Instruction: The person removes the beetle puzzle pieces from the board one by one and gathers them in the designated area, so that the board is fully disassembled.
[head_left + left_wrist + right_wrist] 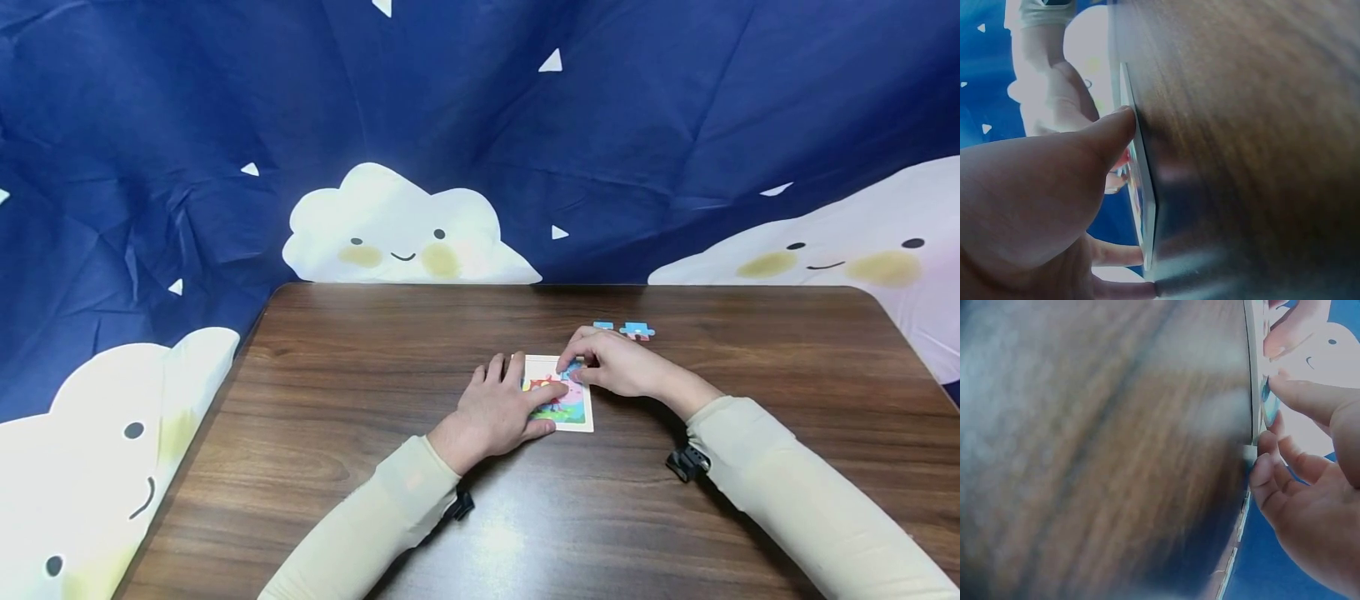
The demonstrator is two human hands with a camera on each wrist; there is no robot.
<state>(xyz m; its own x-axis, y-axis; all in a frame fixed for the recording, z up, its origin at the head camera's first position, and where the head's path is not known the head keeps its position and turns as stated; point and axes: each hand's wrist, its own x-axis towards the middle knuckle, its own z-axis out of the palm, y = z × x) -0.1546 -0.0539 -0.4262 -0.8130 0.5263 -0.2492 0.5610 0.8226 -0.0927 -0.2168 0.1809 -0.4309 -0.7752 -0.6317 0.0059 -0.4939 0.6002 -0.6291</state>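
A small jigsaw puzzle (573, 427) with a pale frame and a colourful picture lies flat on the table. My left hand (495, 410) rests on its left side, fingers spread, the thumb reaching across the picture. At the upper right part of the puzzle, my right hand (618, 362) pinches a blue jigsaw piece (572, 367) between thumb and fingers. In the right wrist view that piece (1270, 406) stands tilted against the puzzle's face, partly covered by the fingers. The left wrist view has the puzzle's edge (1141, 181) side on, with the left thumb over it.
Two loose blue jigsaw pieces lie behind the right hand: one piece (637, 330) in full sight, the other (602, 325) partly hidden by the hand. The brown wooden table (337, 367) ends at a blue curtain (600, 150) with white clouds.
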